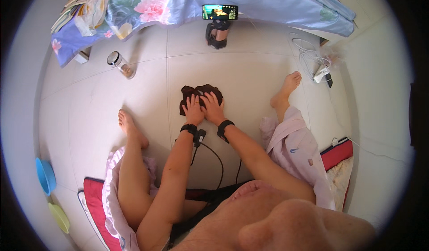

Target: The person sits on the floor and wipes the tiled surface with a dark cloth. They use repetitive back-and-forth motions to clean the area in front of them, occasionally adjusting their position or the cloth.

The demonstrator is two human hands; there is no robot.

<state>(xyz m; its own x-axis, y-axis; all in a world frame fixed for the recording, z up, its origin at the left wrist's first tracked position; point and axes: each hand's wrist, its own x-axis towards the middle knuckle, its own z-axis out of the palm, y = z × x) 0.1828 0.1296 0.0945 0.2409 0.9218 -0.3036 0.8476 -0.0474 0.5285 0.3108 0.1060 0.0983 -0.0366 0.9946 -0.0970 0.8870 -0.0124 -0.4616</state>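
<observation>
A crumpled dark brown cloth [211, 89] lies on the tiled floor [231, 70] between the person's legs. Flat on its left part rests my left hand [193, 111], fingers spread and pointing away, a ring on one finger. Beside it, my right hand [213, 109] lies on the cloth's right part with its fingers apart. The thumbs are close together near the middle, and neither hand grips the fabric. Both wrists wear black straps; a small black device [200, 137] with a cable sits by the left one. Part of the cloth is hidden under the hands.
Ahead, a phone [220, 12] is propped against a flowered blue cover [191, 3], above a dark flask-like object [218, 35]. A glass bottle [122, 65] stands left. White cables [306, 58] lie right. Blue [46, 177] and green [59, 218] basins are at far left.
</observation>
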